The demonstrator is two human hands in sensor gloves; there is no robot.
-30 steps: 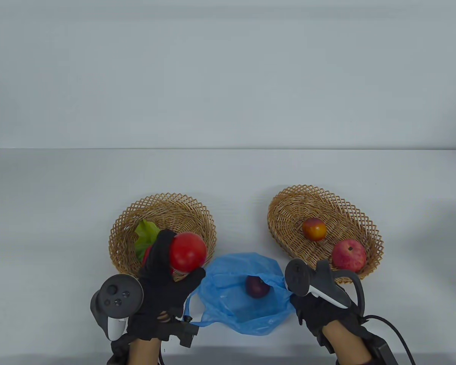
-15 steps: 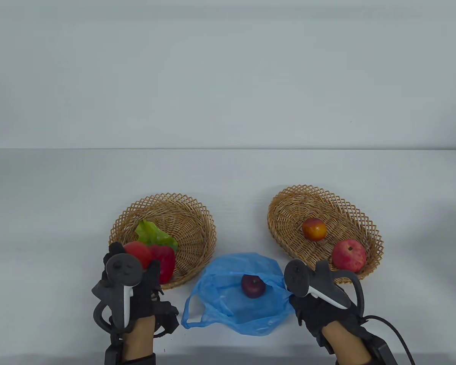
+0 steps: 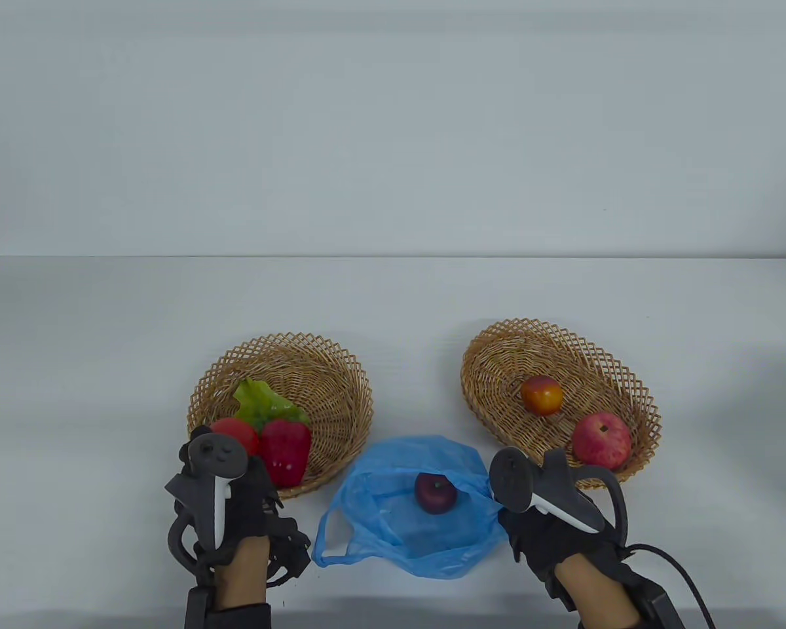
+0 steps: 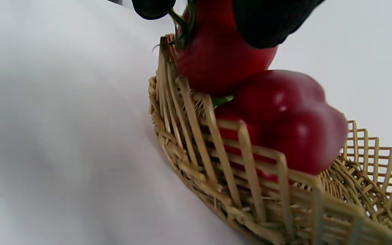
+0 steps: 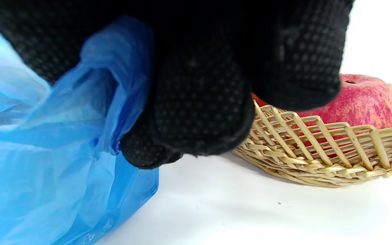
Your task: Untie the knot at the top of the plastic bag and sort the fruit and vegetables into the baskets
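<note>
White table (image 3: 393, 308) under pale backdrop. Blue plastic bag (image 3: 393, 531) lying open at front centre, dark red apple (image 3: 436, 493) inside. Left hand (image 3: 236, 504) at near rim of left wicker basket (image 3: 301, 367), fingers curled around tomato (image 3: 237, 434) (touching red bell pepper (image 3: 285, 452), lettuce leaf (image 3: 262, 403) behind). Right hand (image 3: 550, 531) pinching bag's right edge. Right wicker basket (image 3: 504, 354) holding peach (image 3: 541, 395) and red apple (image 3: 601, 440).

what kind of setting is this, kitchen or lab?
Likely a lab or data-collection setup, not a kitchen: a bare white table against a blank wall, the left hand gloved with a tracker strapped on, and two wicker baskets staged for sorting.
</note>
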